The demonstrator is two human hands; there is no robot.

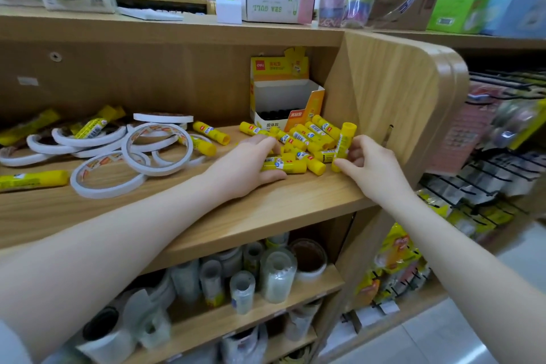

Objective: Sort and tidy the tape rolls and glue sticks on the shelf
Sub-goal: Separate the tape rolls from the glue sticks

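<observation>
Head view: both hands at the right-hand pile on the wooden shelf [266, 210].
Right hand [369, 168]: fingers pinching an upright yellow plastic glue stick [344, 145].
Left hand [245, 168]: fingers spread flat over lying sticks.
Handling: light, rigid, rolls; grip mid-barrel.
White flat tape rolls [156, 148]: far left, jumbled.

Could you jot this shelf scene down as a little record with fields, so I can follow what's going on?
Place: wooden shelf in a shop
Left hand: resting on the glue stick pile
Right hand: holding an upright glue stick
Box: open, at the back
Tape rolls: loose heap on the left, stray glue sticks among them
</observation>
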